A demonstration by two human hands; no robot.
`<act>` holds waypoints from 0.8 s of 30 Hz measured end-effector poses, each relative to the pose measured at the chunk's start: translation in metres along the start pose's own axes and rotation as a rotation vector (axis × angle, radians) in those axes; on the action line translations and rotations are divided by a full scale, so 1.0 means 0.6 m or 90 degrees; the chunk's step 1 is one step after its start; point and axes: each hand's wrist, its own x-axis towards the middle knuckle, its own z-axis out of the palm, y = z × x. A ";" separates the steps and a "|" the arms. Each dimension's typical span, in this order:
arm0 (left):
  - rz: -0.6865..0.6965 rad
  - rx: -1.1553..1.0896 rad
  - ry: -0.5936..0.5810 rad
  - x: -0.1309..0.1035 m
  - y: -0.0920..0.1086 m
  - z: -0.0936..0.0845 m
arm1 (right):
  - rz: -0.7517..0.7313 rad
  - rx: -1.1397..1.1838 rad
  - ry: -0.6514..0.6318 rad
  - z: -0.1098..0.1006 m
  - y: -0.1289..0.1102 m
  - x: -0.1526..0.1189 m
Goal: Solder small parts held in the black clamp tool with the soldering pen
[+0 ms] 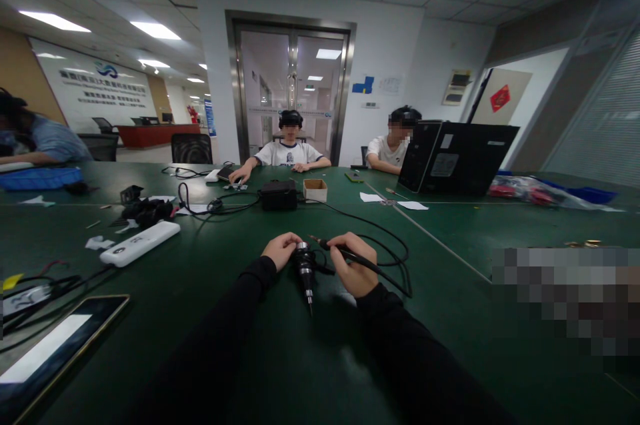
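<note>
- My left hand [280,253] reaches in, fingers touching the tapered tool [305,270]; grip unclear.
- My right hand [357,268] angles left, fingers grasping the black pen-like tool [324,245].
- The tapered tool, black and silver, points nearward on the green surface [165,292].

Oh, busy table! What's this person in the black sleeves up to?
The person's left hand touches the top of a black and silver tool, which lies with its pointed tip toward the wearer. The right hand holds a slim black pen-like tool by its grip, its tip near the left hand. A cable loops over the green table beside it. Beyond sit a black box and a small open carton, and other people are seated around the table.
</note>
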 end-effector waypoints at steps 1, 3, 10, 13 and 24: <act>-0.001 0.001 -0.002 0.001 -0.001 -0.001 | 0.000 0.001 0.001 0.000 0.000 0.000; -0.003 0.009 -0.002 0.001 -0.003 -0.002 | 0.000 0.005 0.002 0.000 0.001 -0.001; -0.001 0.012 -0.019 0.002 -0.006 -0.011 | -0.005 0.007 0.002 -0.001 -0.002 0.000; 0.006 -0.001 -0.044 0.005 -0.011 -0.015 | -0.007 0.003 0.003 -0.001 -0.001 0.001; 0.025 -0.009 -0.066 0.008 -0.020 -0.021 | -0.004 0.009 0.004 -0.002 0.000 0.000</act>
